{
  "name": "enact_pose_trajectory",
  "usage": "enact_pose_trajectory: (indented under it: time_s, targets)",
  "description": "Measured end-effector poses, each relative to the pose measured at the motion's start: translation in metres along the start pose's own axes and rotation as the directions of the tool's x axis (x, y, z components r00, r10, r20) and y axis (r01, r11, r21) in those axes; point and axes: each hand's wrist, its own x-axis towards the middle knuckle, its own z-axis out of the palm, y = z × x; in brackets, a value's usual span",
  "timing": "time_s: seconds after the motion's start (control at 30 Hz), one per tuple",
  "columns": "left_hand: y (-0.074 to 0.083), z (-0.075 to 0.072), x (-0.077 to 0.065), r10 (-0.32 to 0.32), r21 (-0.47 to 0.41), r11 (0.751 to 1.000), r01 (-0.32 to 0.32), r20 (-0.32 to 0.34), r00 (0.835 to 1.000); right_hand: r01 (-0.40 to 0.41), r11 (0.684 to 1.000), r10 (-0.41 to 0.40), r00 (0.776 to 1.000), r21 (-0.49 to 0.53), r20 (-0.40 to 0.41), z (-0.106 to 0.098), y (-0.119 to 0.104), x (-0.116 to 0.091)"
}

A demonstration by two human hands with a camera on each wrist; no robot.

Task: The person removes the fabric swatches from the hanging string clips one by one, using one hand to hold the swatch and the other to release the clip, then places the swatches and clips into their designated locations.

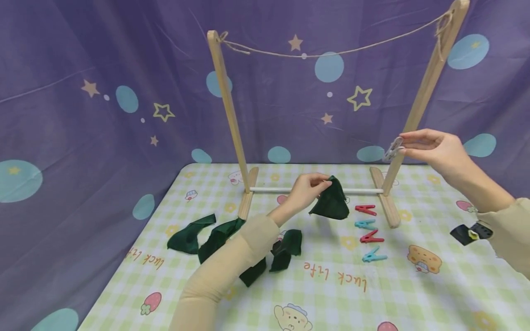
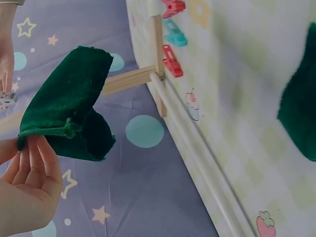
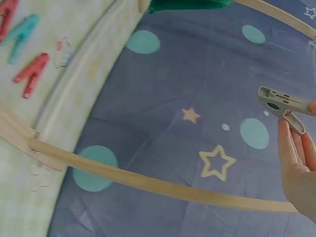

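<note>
My left hand [image 1: 305, 189] pinches a small dark green velvety cloth [image 1: 333, 204] by its top edge, and the cloth hangs above the table near the rack's white crossbar. In the left wrist view the cloth [image 2: 69, 94] spreads out from the fingertips, with a thin green band across it. Up by the right wooden post, my right hand [image 1: 445, 148] holds a grey clothespin [image 3: 284, 104] between thumb and fingers by its handles. A sagging string [image 1: 290, 56] is tied between the two post tops, above both hands.
Two red and two teal clothespins [image 1: 374, 254] lie in a column by the rack's right foot [image 1: 385, 202]. More dark green cloth pieces [image 1: 188, 236] lie at left, partly behind my left forearm. A small black item [image 1: 465, 234] lies near my right sleeve.
</note>
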Motion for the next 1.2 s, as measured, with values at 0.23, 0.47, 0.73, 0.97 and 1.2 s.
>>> enact_pose_trajectory:
  time_s: [0.23, 0.47, 0.73, 0.97, 1.2]
  targets:
    - [-0.010, 0.000, -0.011, -0.014, 0.031, 0.999, 0.013, 0.028, 1.000, -0.028, 0.998, 0.029, 0.999, -0.053, 0.030, 0.010, 0.018, -0.017]
    - [-0.020, 0.002, -0.026, -0.038, 0.072, 0.997, 0.033, 0.067, 0.997, -0.049, 0.997, 0.053, 0.996, -0.061, 0.067, 0.020, 0.034, -0.033]
    - [-0.035, 0.003, -0.039, -0.052, 0.057, 0.997, 0.046, 0.112, 0.992, -0.031, 0.999, 0.037, 0.988, -0.043, 0.151, 0.026, 0.051, -0.047]
    - [-0.044, 0.004, -0.049, -0.103, 0.041, 0.994, 0.098, 0.138, 0.985, -0.066, 0.997, 0.076, 0.972, -0.051, 0.223, 0.034, 0.065, -0.063]
    - [-0.051, 0.012, -0.061, -0.153, 0.055, 0.988, 0.146, 0.167, 0.974, -0.031, 0.991, -0.012, 0.946, 0.128, 0.324, 0.042, 0.080, -0.077]
